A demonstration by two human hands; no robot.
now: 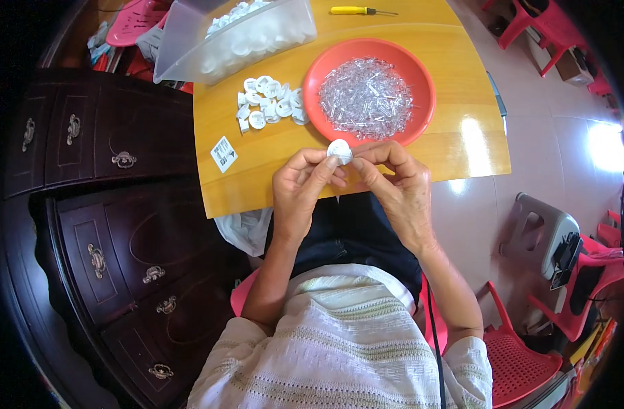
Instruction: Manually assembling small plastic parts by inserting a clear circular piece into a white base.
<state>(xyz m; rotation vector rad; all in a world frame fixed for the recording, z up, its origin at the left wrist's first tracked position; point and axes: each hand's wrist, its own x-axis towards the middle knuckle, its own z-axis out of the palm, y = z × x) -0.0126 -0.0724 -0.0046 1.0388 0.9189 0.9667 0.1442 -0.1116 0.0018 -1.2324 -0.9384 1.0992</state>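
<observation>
Close to the table's front edge, my left hand (300,187) pinches a small round white plastic piece (339,149) between thumb and fingertips. The thumb and forefinger of my right hand (396,185) are pressed together at the right side of that piece. Whatever sits in this right pinch is too small or hidden to make out. Just beyond my hands stands a red plastic bowl (424,112), holding many small clear plastic tubes (366,95). A loose pile of similar white plastic pieces (268,101) lies left of the bowl.
A translucent plastic bin (257,51) with more white pieces stands at the far left of the wooden table (462,82). A yellow-handled screwdriver (353,10) lies at the back. Left of my hands is a printed white card (224,155). Dark drawers (128,259) flank the table's left side.
</observation>
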